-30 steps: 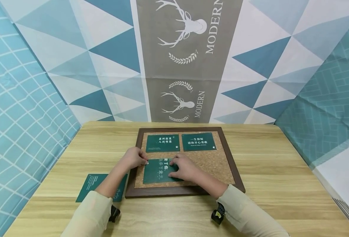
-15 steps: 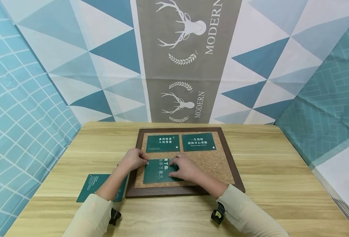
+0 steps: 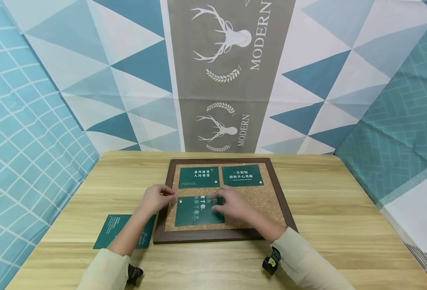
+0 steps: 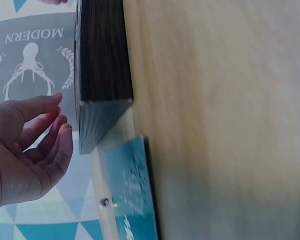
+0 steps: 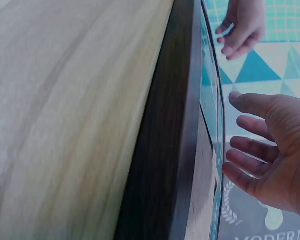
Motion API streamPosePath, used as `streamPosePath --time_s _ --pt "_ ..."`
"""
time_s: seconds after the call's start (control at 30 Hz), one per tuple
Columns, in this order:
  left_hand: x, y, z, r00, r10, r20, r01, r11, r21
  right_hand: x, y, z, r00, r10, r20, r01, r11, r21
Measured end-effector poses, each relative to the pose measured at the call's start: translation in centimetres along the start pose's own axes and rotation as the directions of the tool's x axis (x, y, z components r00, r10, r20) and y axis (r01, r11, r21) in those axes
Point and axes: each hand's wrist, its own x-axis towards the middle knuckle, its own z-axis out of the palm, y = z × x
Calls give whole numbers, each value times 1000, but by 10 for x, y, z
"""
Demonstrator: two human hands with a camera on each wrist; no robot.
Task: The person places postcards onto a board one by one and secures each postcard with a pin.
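Observation:
A cork board [image 3: 262, 205] with a dark brown wooden frame lies on the table. On its lower left part is a green card [image 3: 191, 215] with white lettering, and a small whitish pin [image 3: 180, 201] shows at that card's upper left corner. My left hand [image 3: 158, 198] hovers by the frame's left side, fingers loosely bent and holding nothing; in the left wrist view, space shows between thumb and fingers. Over the card's right end is my right hand [image 3: 233, 204], with spread fingers, empty in the right wrist view. It hides part of the card.
Two green cards, one at upper left [image 3: 199, 183] and one at upper right [image 3: 242, 179], lie along the board's top. Left of the board, another green card [image 3: 106, 231] rests on the wooden table [image 3: 326, 225], partly under my left forearm. A patterned wall [image 3: 220, 88] rises behind.
My left hand has let go of the pin at the card's corner and moved left. The right hand has lifted off the card and shifted slightly right, uncovering more lettering.

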Motion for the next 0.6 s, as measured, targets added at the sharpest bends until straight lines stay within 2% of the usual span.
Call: streamPosePath --time_s 0.1,0.3,0.6 --pt "-4 -4 -5 1000 -16 -24 16 1000 -3 -1 7 -3 999 15 -40 -14 1000 19" --pt "-9 -8 -9 998 -60 -15 59 997 -48 -7 17 -13 992 61 -111 -56 997 44" --pt "-14 -13 -10 998 -68 -8 67 994 -87 -16 34 -33 974 132 -183 -122 990 64"
